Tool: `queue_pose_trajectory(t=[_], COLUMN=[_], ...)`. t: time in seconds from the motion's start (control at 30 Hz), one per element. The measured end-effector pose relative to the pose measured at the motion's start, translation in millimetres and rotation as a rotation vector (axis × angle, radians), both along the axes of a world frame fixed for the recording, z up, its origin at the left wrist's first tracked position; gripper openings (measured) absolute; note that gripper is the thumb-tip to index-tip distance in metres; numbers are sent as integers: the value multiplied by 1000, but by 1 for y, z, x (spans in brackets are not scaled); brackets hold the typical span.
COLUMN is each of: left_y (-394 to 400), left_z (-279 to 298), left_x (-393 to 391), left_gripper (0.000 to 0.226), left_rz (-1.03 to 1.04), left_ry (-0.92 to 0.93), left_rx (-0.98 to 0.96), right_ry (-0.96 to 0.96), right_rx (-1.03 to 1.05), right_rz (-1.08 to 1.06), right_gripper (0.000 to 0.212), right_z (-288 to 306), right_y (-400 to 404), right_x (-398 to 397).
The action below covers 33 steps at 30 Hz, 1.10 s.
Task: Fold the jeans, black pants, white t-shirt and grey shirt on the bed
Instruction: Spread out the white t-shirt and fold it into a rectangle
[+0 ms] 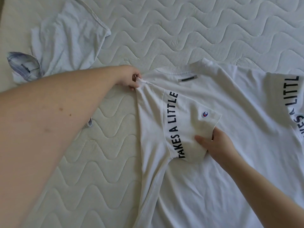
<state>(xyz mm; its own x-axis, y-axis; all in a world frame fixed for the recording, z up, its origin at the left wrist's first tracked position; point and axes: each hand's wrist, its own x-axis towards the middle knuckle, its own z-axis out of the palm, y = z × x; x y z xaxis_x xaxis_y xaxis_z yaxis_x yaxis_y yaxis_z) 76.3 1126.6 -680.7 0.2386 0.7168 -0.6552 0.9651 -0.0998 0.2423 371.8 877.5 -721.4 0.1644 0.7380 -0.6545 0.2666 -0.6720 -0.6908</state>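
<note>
Head view looks down on one white t-shirt [222, 145] spread across the right half of the bed [181, 30], neck toward the far side. Its near-left sleeve [185, 127] is folded inward over the body and carries black capitals reading "TAKES A LITTLE" along the seam; the last word runs into a crease. On that sleeve sits one small round red-and-blue logo patch [204, 114], too small to read. Just under the collar [174, 71] lies one grey tag [187, 79] with dark lettering too fine to make out. At the right edge of the frame, a second sleeve [286, 96] shows the same print, cut off: "LITTL" and some letters below it.

Left hand [130, 78] pinches the shoulder corner of the shirt between thumb and curled fingers, lifting a small ridge of cloth. Right hand [213, 142] grips the hem end of the folded sleeve, thumb laid on top and fingers tucked beneath the cloth.

Beyond the left forearm, at the far left of the bed, lies one crumpled grey shirt [65, 40], apart from the white one, its neck opening turned toward the near left with a dark label inside that cannot be read. The mattress cover bears wavy quilted stitching.
</note>
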Motion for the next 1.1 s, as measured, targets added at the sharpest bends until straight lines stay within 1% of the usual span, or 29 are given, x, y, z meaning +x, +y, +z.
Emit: queue_pose_trajectory(t=[0.1, 0.2, 0.23, 0.3, 0.4, 0.47, 0.53, 0.6, 0.67, 0.7, 0.77, 0.83, 0.87, 0.93, 1.03, 1.1], left_y=[-2, -6, -9, -16, -30, -41, -57, -85, -123, -145, -187, -228, -247, -287, -349, -391], left_z=[-1, -5, -8, -17, -28, -29, -29, -31, -37, -39, -43, -43, -42, -38, -32, -25], left_x=[2, 13, 16, 21, 26, 27, 24, 18, 10, 6, 0, -3, -4, -5, -10, -12], left_gripper=[21, 25, 27, 30, 37, 45, 43, 33, 23, 21, 20, 22, 25, 31, 44, 54], left_rz=[122, 177, 190, 231, 353, 463, 566, 573, 549, 535, 494, 498, 528, 571, 452, 408], left_ry=[15, 98, 121, 112, -31, -113, -167, -176, -195, -203, -212, -237, -272, -303, -221, -216], left_rx=[150, 284, 310, 342, 374, 424, 479, 491, 450, 415, 356, 293, 242, 151, 92, 32], right_ry=[-106, -174, -209, -322, -635, -697, -712, -704, -682, -641, -435, -197, -132, -93, -28, 46], right_rx=[49, 54, 43, 7, -51, -50, -22, 30, 101, 120, 109, 55, 51, 53, 1, -59], right_rz=[-18, -30, -19, 32, 178, 189, 167, 129, 133, 152, 159, 157, 168, 152, 7, -52], right_gripper=[18, 6, 7, 20, 41, 45, 44, 45, 47, 47, 41, 27, 21, 17, 20, 23], right_z=[0, 0, 1, 2, 5, 8, 13, 18, 21, 23, 24, 25, 24, 21, 21, 21], right_y=[-2, -2, -3, -5, -10, -12, -15, -23, -37, -47, -64, -81, -87, -95, -99, -101], right_x=[2, -2, -3, 0, 8, 12, 11, 3, -14, -26, -53, -81, -94, -114, -131, -137])
